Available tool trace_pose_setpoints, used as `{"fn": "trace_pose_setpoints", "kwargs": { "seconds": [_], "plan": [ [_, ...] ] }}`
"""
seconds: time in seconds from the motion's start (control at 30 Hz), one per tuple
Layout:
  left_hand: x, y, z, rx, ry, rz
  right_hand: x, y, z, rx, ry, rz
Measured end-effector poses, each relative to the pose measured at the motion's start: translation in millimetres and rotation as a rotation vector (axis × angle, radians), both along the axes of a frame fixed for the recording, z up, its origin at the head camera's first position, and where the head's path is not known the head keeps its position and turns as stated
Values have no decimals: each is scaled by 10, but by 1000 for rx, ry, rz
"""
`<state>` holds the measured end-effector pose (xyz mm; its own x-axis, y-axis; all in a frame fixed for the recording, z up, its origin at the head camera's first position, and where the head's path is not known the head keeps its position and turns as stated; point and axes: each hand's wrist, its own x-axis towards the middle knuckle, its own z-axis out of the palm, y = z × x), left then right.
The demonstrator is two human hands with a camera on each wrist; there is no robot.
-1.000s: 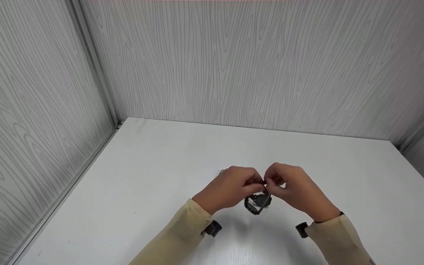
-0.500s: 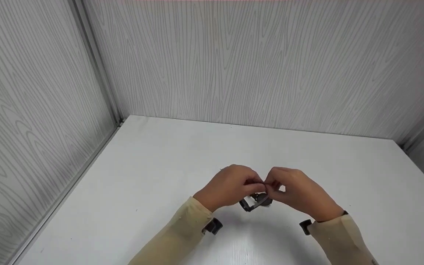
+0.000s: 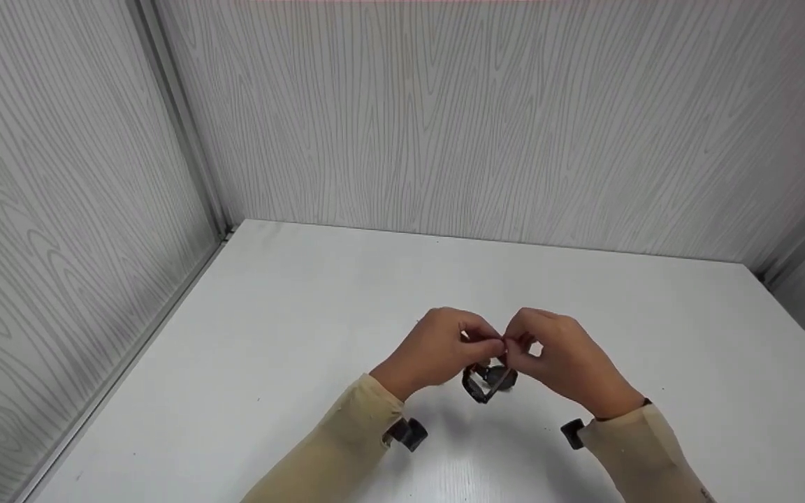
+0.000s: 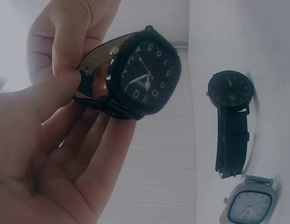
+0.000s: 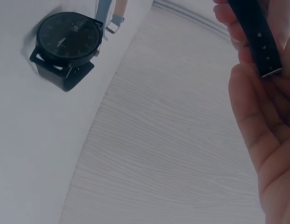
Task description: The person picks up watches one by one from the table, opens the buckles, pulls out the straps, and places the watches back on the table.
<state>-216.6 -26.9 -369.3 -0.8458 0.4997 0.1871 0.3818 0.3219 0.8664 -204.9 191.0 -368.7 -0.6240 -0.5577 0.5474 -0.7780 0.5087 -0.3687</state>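
Observation:
A black wristwatch with a squarish dial [image 4: 145, 77] hangs between both hands, above the table. My left hand [image 3: 437, 353] pinches its strap between thumb and fingers; in the left wrist view the thumb presses the strap beside the case. My right hand [image 3: 570, 360] pinches the strap near the buckle, its fingertips meeting those of the left. In the right wrist view the dark strap [image 5: 259, 37] shows several holes and a metal edge at its end. Fingers hide how the strap ends lie together.
A round black wristwatch [image 4: 231, 91] lies on the white table [image 3: 305, 300] below the hands. Near it is a light blue-grey square wristwatch [image 4: 250, 207]. Pale wood-grain panels [image 3: 444, 119] enclose the table at the back and sides.
The hands stay together and shift only slightly. The hanging watch tilts to the left half a second ago, then hangs lower and more upright now. Both hands keep their pinch on the strap.

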Motion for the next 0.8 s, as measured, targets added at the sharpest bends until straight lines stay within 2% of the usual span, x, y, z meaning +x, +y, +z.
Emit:
{"fn": "trace_pose_setpoints", "kwargs": {
  "seconds": [0.2,0.37,0.47,0.6,0.8],
  "plan": [
    [7,2,18,25,-29,36,2,-47,-17,-62,-16,-38],
    [27,20,54,64,-3,58,8,-99,-13,-104,7,-96],
    [38,27,80,76,4,60,3,-89,0,-113,16,-95],
    [48,11,100,43,4,51,-14,-6,38,-41,-19,-43],
    [32,2,77,-62,76,6,-12,82,119,107,-56,20]
  ]
}}
